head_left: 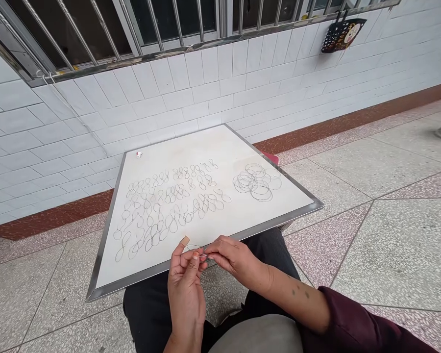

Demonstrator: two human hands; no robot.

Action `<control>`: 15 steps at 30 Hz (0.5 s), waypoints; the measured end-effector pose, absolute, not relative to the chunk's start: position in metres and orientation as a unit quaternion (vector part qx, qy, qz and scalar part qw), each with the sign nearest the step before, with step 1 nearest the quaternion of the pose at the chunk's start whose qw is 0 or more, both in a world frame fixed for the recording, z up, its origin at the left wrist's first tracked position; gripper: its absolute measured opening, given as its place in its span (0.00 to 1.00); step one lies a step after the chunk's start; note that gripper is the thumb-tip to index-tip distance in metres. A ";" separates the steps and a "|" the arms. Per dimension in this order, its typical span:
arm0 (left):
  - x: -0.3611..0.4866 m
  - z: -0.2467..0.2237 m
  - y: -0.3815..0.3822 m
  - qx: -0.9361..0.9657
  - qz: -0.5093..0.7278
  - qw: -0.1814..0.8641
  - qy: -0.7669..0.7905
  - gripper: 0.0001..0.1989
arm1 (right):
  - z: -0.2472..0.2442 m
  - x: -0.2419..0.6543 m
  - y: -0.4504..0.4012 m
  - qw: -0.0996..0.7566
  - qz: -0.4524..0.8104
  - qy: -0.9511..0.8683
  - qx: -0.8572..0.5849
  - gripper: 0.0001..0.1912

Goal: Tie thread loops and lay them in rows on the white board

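My left hand (187, 279) is at the near edge of the white board, its thumb and a finger pinching a thin wire loop (195, 246). A tan strip is wrapped round the tip of its raised index finger. Close beside it, my right hand (235, 258) pinches the same thin wire between thumb and fingertips. Part of the wire is hidden by the fingers. Several rows of thin dark loops twisted into figure eights (176, 193) lie on the board beyond my hands. To their right is an overlapping pile of round wire rings (257, 182).
The white board (150, 267) has a metal rim and stands near a tiled wall (206, 93). A small white and red item (138, 154) lies at its far left. A black basket (343, 35) hangs from the barred window's ledge. Speckled floor (400, 245) extends right.
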State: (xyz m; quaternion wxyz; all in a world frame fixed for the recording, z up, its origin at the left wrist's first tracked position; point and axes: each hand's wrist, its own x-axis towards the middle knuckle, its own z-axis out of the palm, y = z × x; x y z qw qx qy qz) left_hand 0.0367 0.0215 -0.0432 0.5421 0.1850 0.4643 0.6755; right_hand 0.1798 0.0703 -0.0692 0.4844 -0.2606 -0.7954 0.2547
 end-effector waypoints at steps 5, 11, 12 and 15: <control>0.039 -0.044 0.021 0.200 0.677 0.540 0.458 0.28 | -0.072 0.178 0.073 0.494 0.226 -0.793 -0.277 0.07; 0.040 -0.045 0.019 0.252 0.664 0.536 0.457 0.27 | -0.079 0.179 0.074 0.496 0.168 -0.802 -0.288 0.07; 0.040 -0.045 0.019 0.259 0.661 0.530 0.465 0.28 | -0.080 0.179 0.073 0.493 0.156 -0.805 -0.290 0.07; 0.039 -0.046 0.019 0.270 0.656 0.509 0.487 0.27 | -0.080 0.179 0.072 0.477 0.139 -0.820 -0.284 0.07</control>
